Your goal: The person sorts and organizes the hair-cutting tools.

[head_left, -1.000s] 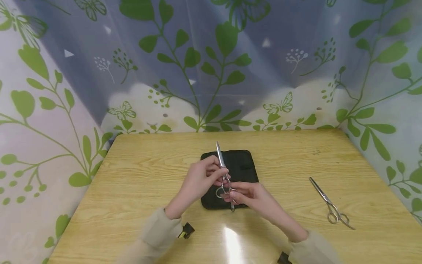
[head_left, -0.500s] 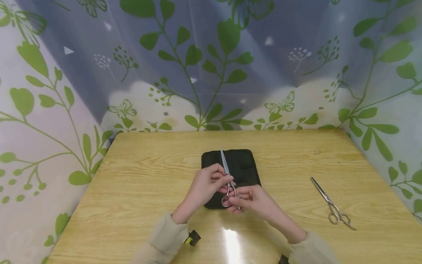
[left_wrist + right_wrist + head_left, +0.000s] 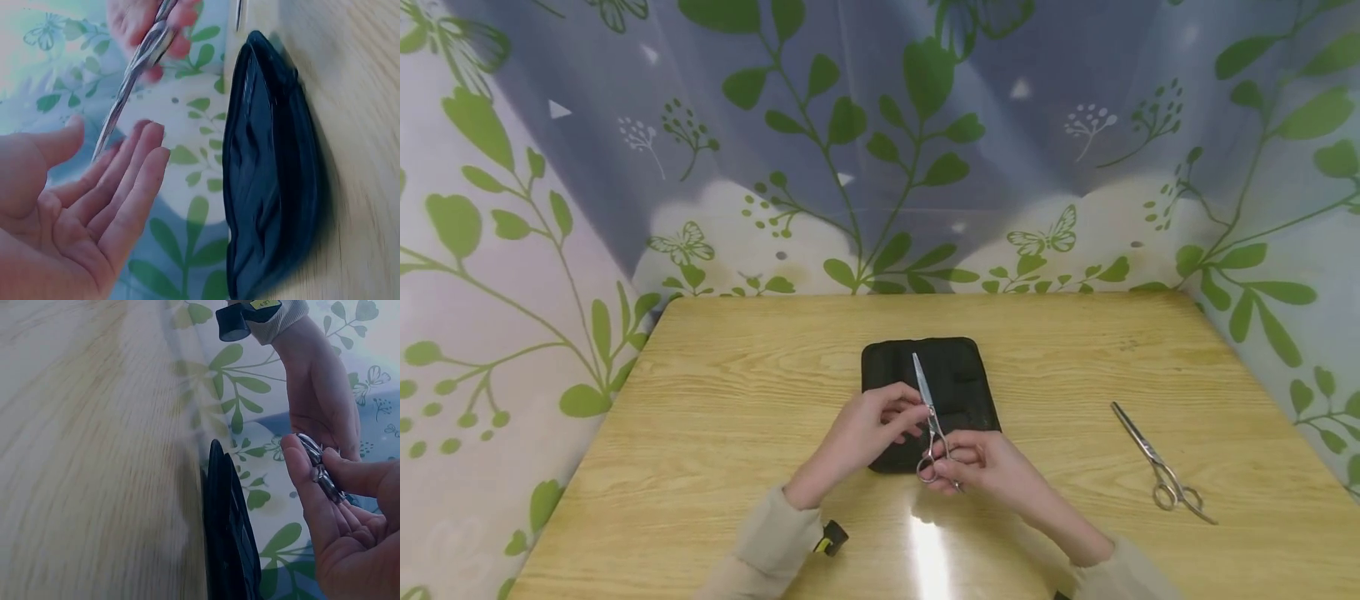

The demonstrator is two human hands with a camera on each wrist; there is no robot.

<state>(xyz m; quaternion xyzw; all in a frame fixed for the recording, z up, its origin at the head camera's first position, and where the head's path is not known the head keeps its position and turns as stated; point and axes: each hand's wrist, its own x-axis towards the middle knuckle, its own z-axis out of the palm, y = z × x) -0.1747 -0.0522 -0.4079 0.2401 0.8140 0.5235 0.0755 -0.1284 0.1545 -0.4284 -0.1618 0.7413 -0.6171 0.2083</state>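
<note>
My right hand (image 3: 988, 467) pinches a pair of silver hairdressing scissors (image 3: 924, 385) by the finger rings, with the slim blades pointing away and slightly left. In the right wrist view, the scissors' rings (image 3: 319, 465) lie between thumb and fingers. My left hand (image 3: 859, 433) is beside the pivot; in the left wrist view its thumb and fingers (image 3: 134, 187) are spread apart, not closed round the scissors. Below both hands a black zippered case (image 3: 958, 367) lies on the table, partly hidden by them. The left wrist view shows it slightly gaping (image 3: 269, 169).
A second pair of silver scissors (image 3: 1150, 454) lies on the right of the wooden table (image 3: 737, 367), blades pointing away. A leaf-patterned curtain (image 3: 880, 167) hangs behind the table's far edge and along both sides. Black wrist-worn devices show near the sleeves.
The scissors have moved toward me and slightly right in the right hand. The left fingers, earlier round the pivot and blade base, have come away from them. The case stays in place.
</note>
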